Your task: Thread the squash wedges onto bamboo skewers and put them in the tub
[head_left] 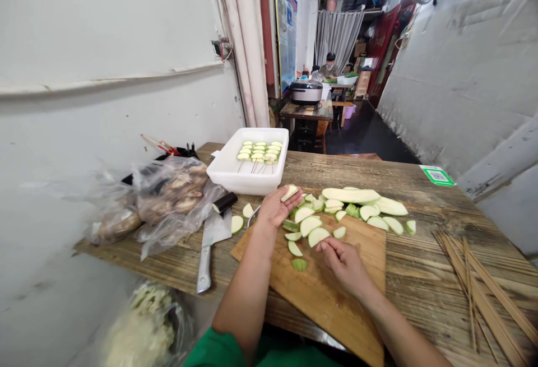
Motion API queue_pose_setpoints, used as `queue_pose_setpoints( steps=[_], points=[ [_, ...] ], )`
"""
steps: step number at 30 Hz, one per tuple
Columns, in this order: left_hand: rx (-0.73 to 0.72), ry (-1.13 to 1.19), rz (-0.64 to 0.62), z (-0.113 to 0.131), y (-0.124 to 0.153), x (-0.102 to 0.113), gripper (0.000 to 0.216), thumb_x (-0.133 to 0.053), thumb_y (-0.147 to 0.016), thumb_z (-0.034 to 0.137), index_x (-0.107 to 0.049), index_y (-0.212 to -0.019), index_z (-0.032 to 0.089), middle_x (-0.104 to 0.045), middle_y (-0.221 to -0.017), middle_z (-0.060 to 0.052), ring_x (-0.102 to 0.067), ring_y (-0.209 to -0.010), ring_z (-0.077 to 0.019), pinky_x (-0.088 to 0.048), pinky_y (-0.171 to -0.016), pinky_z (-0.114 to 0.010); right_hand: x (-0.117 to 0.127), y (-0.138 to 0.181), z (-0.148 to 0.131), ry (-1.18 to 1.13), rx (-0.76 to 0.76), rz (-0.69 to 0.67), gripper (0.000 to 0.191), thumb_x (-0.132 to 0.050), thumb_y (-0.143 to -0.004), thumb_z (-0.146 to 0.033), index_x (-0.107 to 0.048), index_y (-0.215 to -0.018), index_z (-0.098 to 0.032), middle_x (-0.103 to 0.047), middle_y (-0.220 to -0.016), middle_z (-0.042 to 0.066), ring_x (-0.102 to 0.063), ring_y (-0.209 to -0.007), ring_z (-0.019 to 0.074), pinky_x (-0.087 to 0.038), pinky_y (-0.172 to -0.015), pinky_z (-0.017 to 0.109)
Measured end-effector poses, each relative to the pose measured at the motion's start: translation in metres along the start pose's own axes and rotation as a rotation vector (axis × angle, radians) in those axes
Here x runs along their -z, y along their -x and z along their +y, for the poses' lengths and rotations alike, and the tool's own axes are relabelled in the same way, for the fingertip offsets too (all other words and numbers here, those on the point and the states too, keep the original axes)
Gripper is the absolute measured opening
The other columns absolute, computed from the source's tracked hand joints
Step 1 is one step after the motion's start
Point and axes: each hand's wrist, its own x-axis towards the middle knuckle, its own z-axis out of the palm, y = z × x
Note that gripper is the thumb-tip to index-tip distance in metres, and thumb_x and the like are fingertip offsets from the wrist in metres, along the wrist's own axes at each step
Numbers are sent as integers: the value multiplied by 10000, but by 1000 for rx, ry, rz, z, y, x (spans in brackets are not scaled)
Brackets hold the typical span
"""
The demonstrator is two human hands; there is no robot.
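Note:
My left hand (274, 210) is turned palm up near the board's far edge, holding a pale zucchini slice (290, 192) in its fingers. My right hand (345, 263) pinches the edge of a half-round zucchini slice (318, 236) between thumb and fingertips, low over the wooden cutting board (328, 305). More cut zucchini slices (310, 224), pale with green skin, lie heaped on the board between and beyond my hands. Long zucchini pieces (351, 195) rest behind the heap. A white plastic tub (222, 168) behind my left hand contains skewered zucchini slices (259, 151).
Left of the board lies a cleaver (216, 228) beside a dark vegetable piece (225, 203). Bagged mushrooms (180, 187) sit by the wall. Bamboo skewers (479, 283) lie at right. Below the table is bagged cauliflower (143, 328). A person (330, 67) sits far back.

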Motion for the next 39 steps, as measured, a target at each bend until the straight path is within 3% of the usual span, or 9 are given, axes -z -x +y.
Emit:
queue_pose_setpoints(
  steps=[13,19,24,29,33,39],
  points=[
    [-48,-138,-47,-1,2,0,184,-520,-776,210,-571,-886,71,-653,-810,-143,-642,-808,-236,-503,-778,-396,1,0,-1,2,-23,-23,275,-386,-838,-309,-575,-722,-146,-491,-546,-12,-441,-527,111,-297,-453,196],
    [-83,-189,31,-6,0,-1,127,-535,-753,187,-540,-854,111,-657,-765,-112,-650,-729,-210,-519,-717,-373,-4,2,1,25,-10,-18,259,-386,-840,-286,-573,-724,-149,-499,-557,-16,-443,-534,106,-302,-466,193],
    [-156,-113,23,-12,-1,-4,91,-568,-726,146,-490,-771,129,-660,-815,-104,-641,-795,-199,-509,-748,-374,-15,4,6,13,-32,-6,260,-380,-850,-281,-567,-725,-150,-487,-539,-18,-437,-511,104,-292,-442,188],
    [-45,1,-26,-9,0,-8,212,-444,-823,286,-536,-813,95,-643,-873,-159,-627,-838,-212,-503,-761,-384,-19,6,7,-21,-45,25,267,-372,-860,-304,-564,-749,-155,-462,-512,-23,-423,-479,109,-285,-423,194],
    [0,57,-62,-8,3,-11,235,-377,-848,258,-553,-879,105,-632,-918,-148,-611,-875,-198,-496,-775,-378,-20,7,3,-36,-54,41,269,-365,-861,-321,-547,-742,-162,-443,-498,-28,-416,-470,113,-295,-432,200],
    [-61,19,-64,-15,4,-11,193,-414,-823,231,-545,-868,96,-629,-782,-119,-626,-828,-220,-491,-760,-395,-22,9,-2,-20,-44,48,275,-362,-859,-319,-539,-720,-161,-450,-521,-25,-409,-482,109,-291,-440,198]
  ],
)
